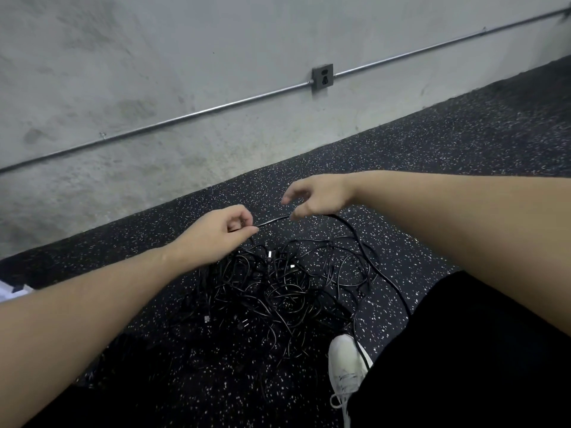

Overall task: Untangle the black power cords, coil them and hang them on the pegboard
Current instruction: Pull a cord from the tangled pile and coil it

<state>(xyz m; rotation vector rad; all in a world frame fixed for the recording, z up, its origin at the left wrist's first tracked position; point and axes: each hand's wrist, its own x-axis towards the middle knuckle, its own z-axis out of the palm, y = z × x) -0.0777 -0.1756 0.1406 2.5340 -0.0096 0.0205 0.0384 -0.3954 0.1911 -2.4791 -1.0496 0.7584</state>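
While the tangle of cords (272,291) lies on the floor (432,180) just nearer than both hands, the left hand (221,234) pinches one cord (272,221) running rightward to the half-open, loosely touching right hand (318,196).

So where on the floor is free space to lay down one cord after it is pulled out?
Bare floor lies between the wall and the hands, running right. A smaller patch lies left of the cord pile, under the left forearm. Crowded: the pile itself, down to the white shoe.
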